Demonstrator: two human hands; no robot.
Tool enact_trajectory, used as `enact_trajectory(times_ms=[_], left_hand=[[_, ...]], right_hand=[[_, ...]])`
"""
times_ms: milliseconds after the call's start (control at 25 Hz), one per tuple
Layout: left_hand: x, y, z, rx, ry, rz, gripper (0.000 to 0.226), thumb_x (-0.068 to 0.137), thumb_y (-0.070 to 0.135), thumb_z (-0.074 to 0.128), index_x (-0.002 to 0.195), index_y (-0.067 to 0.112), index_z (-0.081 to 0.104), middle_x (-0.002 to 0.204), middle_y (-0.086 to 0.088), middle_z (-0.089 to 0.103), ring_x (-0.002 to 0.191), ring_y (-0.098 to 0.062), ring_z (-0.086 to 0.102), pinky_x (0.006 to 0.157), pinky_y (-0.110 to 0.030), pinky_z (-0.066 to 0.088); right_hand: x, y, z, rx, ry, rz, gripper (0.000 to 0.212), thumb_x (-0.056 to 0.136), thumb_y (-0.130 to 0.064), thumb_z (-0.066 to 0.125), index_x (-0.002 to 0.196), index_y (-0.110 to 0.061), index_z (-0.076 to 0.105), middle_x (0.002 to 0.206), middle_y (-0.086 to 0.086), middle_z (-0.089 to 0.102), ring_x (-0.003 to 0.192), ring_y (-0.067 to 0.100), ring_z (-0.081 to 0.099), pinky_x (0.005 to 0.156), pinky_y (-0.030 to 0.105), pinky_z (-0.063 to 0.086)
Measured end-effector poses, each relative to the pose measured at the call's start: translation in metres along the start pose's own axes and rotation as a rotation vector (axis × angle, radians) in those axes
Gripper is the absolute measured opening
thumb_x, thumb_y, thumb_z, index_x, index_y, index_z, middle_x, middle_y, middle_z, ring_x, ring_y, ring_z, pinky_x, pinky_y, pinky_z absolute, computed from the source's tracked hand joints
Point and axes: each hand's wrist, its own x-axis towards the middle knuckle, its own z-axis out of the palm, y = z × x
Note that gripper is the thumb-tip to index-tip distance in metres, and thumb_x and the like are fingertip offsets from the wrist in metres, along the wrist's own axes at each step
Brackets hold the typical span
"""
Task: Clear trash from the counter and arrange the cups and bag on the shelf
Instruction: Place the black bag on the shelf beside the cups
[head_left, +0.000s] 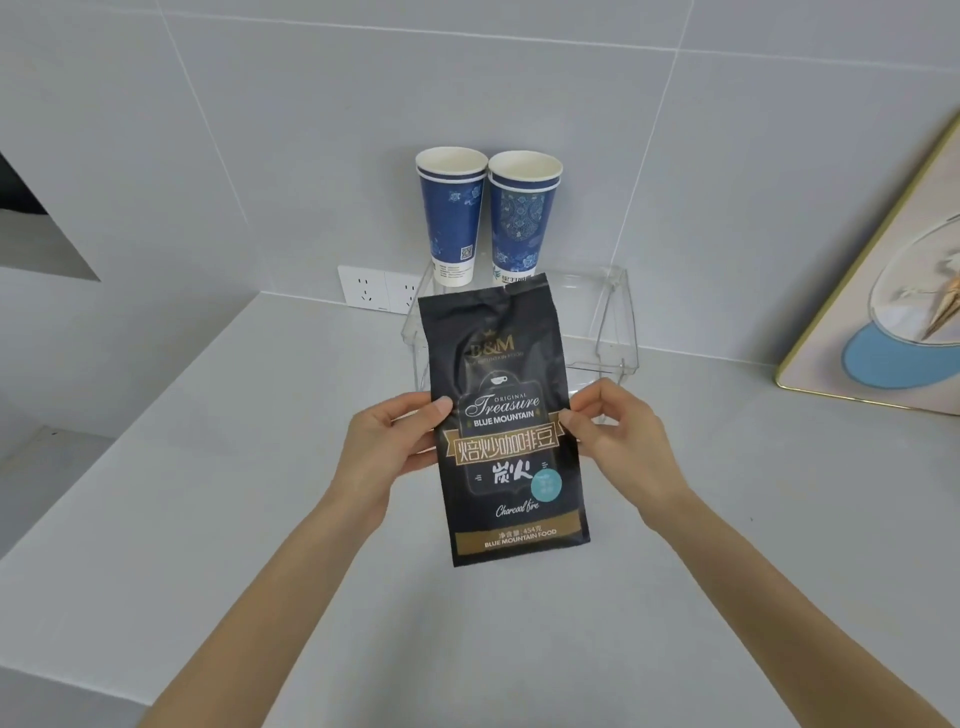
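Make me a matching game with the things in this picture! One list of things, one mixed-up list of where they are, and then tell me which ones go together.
Things:
1. coffee bag
2. blue paper cups
3. wall sockets
4. framed picture

Places:
A. leaning against the wall at the right end of the counter
B. on the wall, left of the clear shelf
C. standing on top of the clear shelf
D. held upright between the left hand and right hand

Pairs: 1-D, 2-C, 3-B, 4-A
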Motion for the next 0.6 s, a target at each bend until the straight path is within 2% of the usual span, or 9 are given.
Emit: enact_trajectory(times_ms=[80, 160, 240, 320, 400, 480, 560, 600], left_hand=[[0.008, 0.018, 0.007, 0.093, -0.039, 0.070, 0.010, 0.083, 0.020, 0.059, 0.089, 0.011, 0.059, 0.080, -0.002, 0.069, 0.071, -0.013, 0.066, 0.066, -0.022, 0.055], [0.017, 0.035, 0.017, 0.154, -0.093, 0.149, 0.007, 0.085, 0.017, 0.056, 0.083, 0.011, 0.055, 0.078, 0.000, 0.067, 0.070, -0.012, 0.064, 0.062, -0.018, 0.056], [0.026, 0.051, 0.029, 0.182, -0.130, 0.219, 0.008, 0.086, 0.015, 0.055, 0.080, 0.012, 0.052, 0.076, 0.001, 0.066, 0.066, -0.008, 0.064, 0.054, -0.011, 0.053], [0.038, 0.068, 0.040, 0.194, -0.150, 0.267, 0.009, 0.087, 0.014, 0.054, 0.079, 0.013, 0.051, 0.075, 0.001, 0.066, 0.063, -0.005, 0.063, 0.054, -0.010, 0.054], [0.052, 0.083, 0.050, 0.206, -0.150, 0.300, 0.006, 0.087, 0.015, 0.053, 0.082, 0.013, 0.051, 0.076, 0.001, 0.066, 0.068, -0.007, 0.063, 0.060, -0.014, 0.054], [0.066, 0.096, 0.061, 0.213, -0.137, 0.324, 0.006, 0.088, 0.016, 0.052, 0.083, 0.013, 0.051, 0.077, 0.002, 0.065, 0.071, -0.008, 0.063, 0.061, -0.015, 0.054], [0.082, 0.110, 0.074, 0.214, -0.132, 0.355, 0.011, 0.089, 0.015, 0.051, 0.079, 0.018, 0.050, 0.080, 0.002, 0.064, 0.071, -0.010, 0.063, 0.059, -0.013, 0.054], [0.090, 0.116, 0.082, 0.221, -0.128, 0.364, 0.013, 0.089, 0.014, 0.050, 0.077, 0.020, 0.050, 0.083, 0.000, 0.065, 0.073, -0.012, 0.063, 0.060, -0.015, 0.054]], right_hand=[[0.006, -0.012, -0.009, -0.077, 0.030, -0.066, 0.027, 0.089, -0.016, 0.055, 0.068, -0.027, 0.044, 0.076, -0.010, 0.058, 0.077, 0.017, 0.061, 0.079, 0.043, 0.053], [0.016, -0.022, -0.018, -0.148, 0.077, -0.124, 0.019, 0.090, -0.014, 0.053, 0.075, -0.020, 0.044, 0.081, -0.003, 0.059, 0.084, 0.022, 0.063, 0.071, 0.037, 0.052], [0.027, -0.029, -0.027, -0.141, 0.120, -0.137, 0.017, 0.091, -0.011, 0.051, 0.077, -0.016, 0.042, 0.088, 0.003, 0.060, 0.082, 0.024, 0.063, 0.060, 0.031, 0.047], [0.040, -0.038, -0.037, -0.099, 0.155, -0.123, 0.020, 0.091, -0.010, 0.050, 0.075, -0.017, 0.041, 0.090, 0.002, 0.060, 0.078, 0.023, 0.062, 0.059, 0.028, 0.047], [0.055, -0.050, -0.046, -0.048, 0.172, -0.112, 0.015, 0.092, -0.010, 0.050, 0.079, -0.014, 0.043, 0.095, -0.001, 0.057, 0.075, 0.019, 0.060, 0.065, 0.032, 0.049], [0.073, -0.059, -0.054, -0.056, 0.214, -0.129, 0.012, 0.091, -0.009, 0.050, 0.082, -0.012, 0.044, 0.098, -0.003, 0.056, 0.070, 0.013, 0.058, 0.068, 0.031, 0.049], [0.094, -0.064, -0.062, -0.068, 0.259, -0.154, 0.012, 0.091, -0.010, 0.050, 0.082, -0.012, 0.044, 0.098, -0.002, 0.056, 0.067, 0.003, 0.055, 0.062, 0.023, 0.048], [0.105, -0.065, -0.065, -0.061, 0.280, -0.158, 0.011, 0.092, -0.011, 0.050, 0.083, -0.012, 0.043, 0.098, -0.001, 0.055, 0.065, 0.000, 0.052, 0.054, 0.014, 0.047]])
